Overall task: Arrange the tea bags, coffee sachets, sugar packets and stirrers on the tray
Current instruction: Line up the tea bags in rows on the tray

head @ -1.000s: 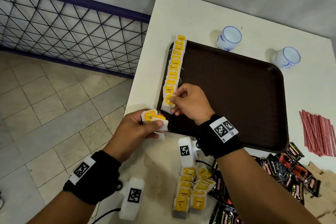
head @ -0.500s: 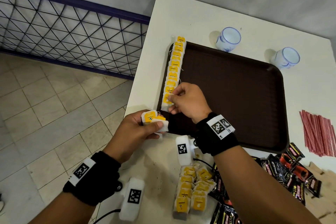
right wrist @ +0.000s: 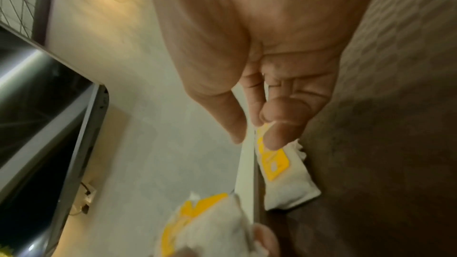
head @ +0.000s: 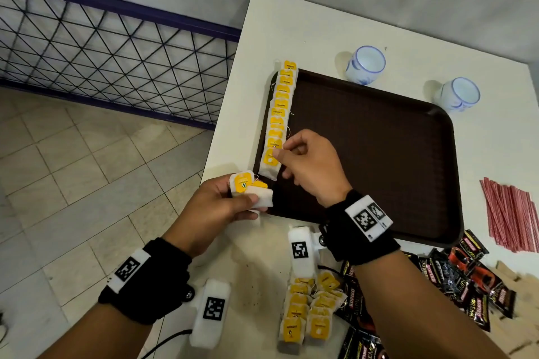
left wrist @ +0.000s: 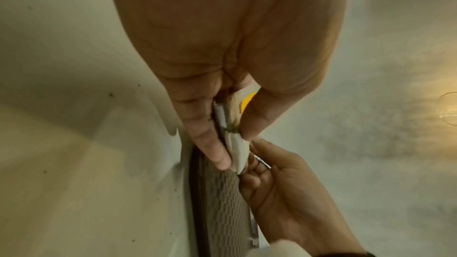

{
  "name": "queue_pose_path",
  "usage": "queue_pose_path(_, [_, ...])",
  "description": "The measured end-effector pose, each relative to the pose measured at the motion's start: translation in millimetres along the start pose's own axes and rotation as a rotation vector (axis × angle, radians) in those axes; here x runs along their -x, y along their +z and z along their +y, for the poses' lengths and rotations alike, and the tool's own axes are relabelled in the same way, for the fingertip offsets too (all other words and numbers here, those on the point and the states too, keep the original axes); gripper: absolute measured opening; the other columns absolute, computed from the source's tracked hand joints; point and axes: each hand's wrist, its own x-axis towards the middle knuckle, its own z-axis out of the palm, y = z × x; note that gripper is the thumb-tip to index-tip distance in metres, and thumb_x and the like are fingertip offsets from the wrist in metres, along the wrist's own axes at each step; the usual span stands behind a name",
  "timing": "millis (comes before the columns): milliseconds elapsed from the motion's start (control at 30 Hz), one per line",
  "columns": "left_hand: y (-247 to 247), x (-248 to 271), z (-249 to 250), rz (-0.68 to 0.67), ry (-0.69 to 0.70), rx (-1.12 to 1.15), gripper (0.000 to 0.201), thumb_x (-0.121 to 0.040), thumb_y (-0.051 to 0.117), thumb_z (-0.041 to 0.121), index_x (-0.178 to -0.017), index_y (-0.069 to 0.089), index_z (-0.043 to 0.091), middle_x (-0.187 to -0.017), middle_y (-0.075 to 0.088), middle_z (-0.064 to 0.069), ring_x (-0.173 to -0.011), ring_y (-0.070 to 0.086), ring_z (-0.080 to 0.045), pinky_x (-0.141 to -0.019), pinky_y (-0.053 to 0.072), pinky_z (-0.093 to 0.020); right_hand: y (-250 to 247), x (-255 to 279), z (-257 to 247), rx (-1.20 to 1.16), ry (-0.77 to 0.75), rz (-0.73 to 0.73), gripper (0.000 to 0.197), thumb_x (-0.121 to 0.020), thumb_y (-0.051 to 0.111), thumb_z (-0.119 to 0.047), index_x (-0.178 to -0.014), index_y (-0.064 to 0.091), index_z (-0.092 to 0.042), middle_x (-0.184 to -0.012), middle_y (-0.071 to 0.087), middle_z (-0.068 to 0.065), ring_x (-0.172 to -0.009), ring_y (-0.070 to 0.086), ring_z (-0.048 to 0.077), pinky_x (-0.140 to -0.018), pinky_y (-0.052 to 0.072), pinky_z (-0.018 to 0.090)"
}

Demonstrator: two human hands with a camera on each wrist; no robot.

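Row of white paper tea bags with yellow tags (head: 279,114) runs along the left edge of the dark brown rectangular plastic tray (head: 379,154), each bag overlapping the one beyond it. The row's long axis runs from the tray's far left corner back toward the person; its open end is the near one.

Right hand (head: 313,172) sits over the tray's near left part, thumb and forefinger pinching the nearest bag of the row (head: 271,162) at its tag; the other fingers are curled under. Right wrist view: that bag (right wrist: 284,175) lies flat just inside the tray rim, fingertip on the yellow tag.

Left hand (head: 215,207) hovers just off the tray's near left corner, over the edge of the white bench (head: 320,23), gripping a small bunch of spare tea bags (head: 250,191). Left wrist view shows the bunch (left wrist: 235,144) squeezed between thumb and fingers; count unclear.

What matters next, as I judge it: the free slot is the short stretch of tray between the last laid bag and the near rim. It lies between the two hands, with the left hand's supply just beside it. The right hand is nearer the row and probably does the laying.

Not yet on the tray: another heap of yellow-tagged tea bags (head: 309,309), black coffee sachets (head: 466,280), bundle of thin red stirrers (head: 510,213), all on the bench.
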Motion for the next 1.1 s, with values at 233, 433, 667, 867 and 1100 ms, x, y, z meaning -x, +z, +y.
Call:
queue_pose_path(233, [5.1, -5.1, 7.6, 0.003, 0.128, -0.152, 0.031, -0.082, 0.075, -0.004, -0.110, 0.069, 0.009, -0.103, 0.076, -0.011, -0.094, 0.073, -0.025, -0.077, 0.061, -0.033, -14.9, 28.8, 3.1, -0.133, 0.037, -0.277, 0.013, -0.091, 0.072, -0.013, -0.098, 0.070, -0.002, -0.078, 0.069, 0.009, -0.062, 0.062, 0.021, -0.041, 0.038, 0.022])
queue_pose_path(433, [8.2, -9.3, 11.3, 0.058, 0.181, -0.233, 0.028, -0.076, 0.080, -0.005, -0.096, 0.070, 0.012, -0.088, 0.076, -0.004, -0.080, 0.071, -0.016, -0.070, 0.060, -0.029, -11.7, 35.0, 10.3, -0.148, -0.003, -0.298, 0.013, -0.086, 0.075, -0.003, -0.095, 0.066, 0.001, -0.079, 0.071, 0.013, -0.063, 0.063, 0.018, -0.044, 0.042, 0.023])
queue_pose_path(667, [9.5, -12.9, 12.8, 0.067, 0.175, -0.183, 0.034, -0.080, 0.077, -0.004, -0.105, 0.072, 0.019, -0.098, 0.078, -0.004, -0.091, 0.074, -0.022, -0.074, 0.062, -0.038, -7.0, 35.7, 10.7, -0.130, -0.014, -0.330, 0.027, -0.085, 0.074, 0.000, -0.108, 0.067, -0.011, -0.087, 0.068, 0.008, -0.061, 0.060, 0.016, -0.045, 0.041, 0.024])
queue_pose_path(867, [7.8, -11.4, 12.1, 0.066, 0.150, -0.191, 0.035, -0.082, 0.078, 0.002, -0.113, 0.072, 0.016, -0.102, 0.078, -0.004, -0.095, 0.075, -0.023, -0.074, 0.062, -0.037, -12.7, 34.7, 9.9, -0.164, -0.072, -0.216, 0.009, -0.087, 0.072, 0.001, -0.096, 0.070, 0.003, -0.070, 0.066, 0.000, -0.055, 0.056, 0.011, -0.047, 0.039, 0.011])
queue_pose_path(1100, [4.4, -5.5, 9.1, 0.117, 0.099, -0.157, 0.023, -0.088, 0.073, 0.004, -0.108, 0.073, 0.014, -0.093, 0.078, -0.008, -0.087, 0.077, -0.022, -0.072, 0.063, -0.032, -20.4, 25.4, 5.4, -0.143, -0.066, -0.124, 0.007, -0.091, 0.069, -0.003, -0.094, 0.066, 0.003, -0.069, 0.069, 0.010, -0.056, 0.064, 0.015, -0.043, 0.041, 0.020])
